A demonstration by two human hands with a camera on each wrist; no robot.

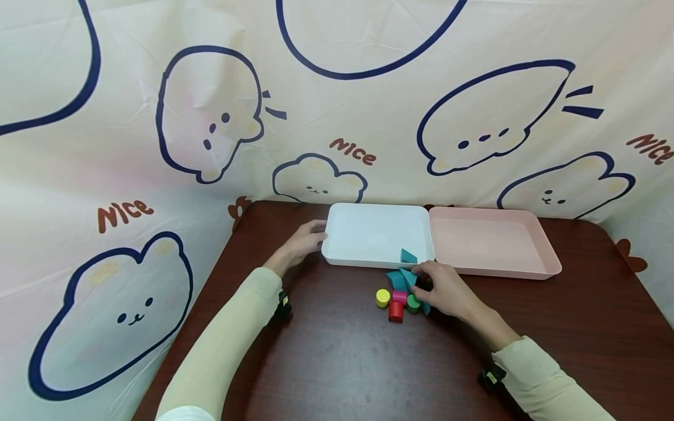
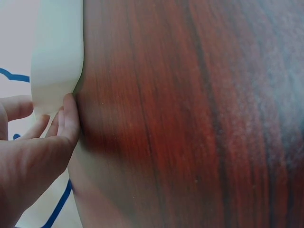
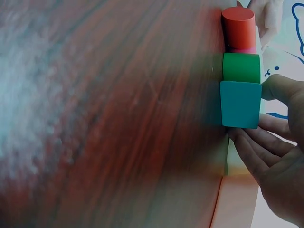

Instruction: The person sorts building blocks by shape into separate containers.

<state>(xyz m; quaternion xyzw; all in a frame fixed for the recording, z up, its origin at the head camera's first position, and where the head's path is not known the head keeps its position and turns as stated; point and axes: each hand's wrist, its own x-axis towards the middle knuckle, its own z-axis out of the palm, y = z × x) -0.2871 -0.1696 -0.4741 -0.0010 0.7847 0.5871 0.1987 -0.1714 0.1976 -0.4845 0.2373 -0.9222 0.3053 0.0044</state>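
Note:
My left hand (image 1: 303,241) rests at the left end of the white tray (image 1: 376,261), its fingertips touching the tray's outer side. Inside that tray, near the front wall, lies a teal wedge block (image 1: 408,256). My right hand (image 1: 444,287) is at a small cluster of blocks just before the tray, thumb and forefinger around a teal triangular block (image 1: 408,279). Beside it are a green cylinder (image 1: 413,303), a magenta block (image 1: 399,297), a red cylinder (image 1: 395,312) and a yellow cylinder (image 1: 382,298). Another teal block (image 3: 241,104) stands close under the right hand, partly hidden in the head view.
A pink tray (image 1: 495,270) adjoins the white one on the right. Both stand on a dark brown wooden table (image 1: 337,362), near its far edge. Behind hangs a pale curtain (image 1: 389,117) with cartoon outlines.

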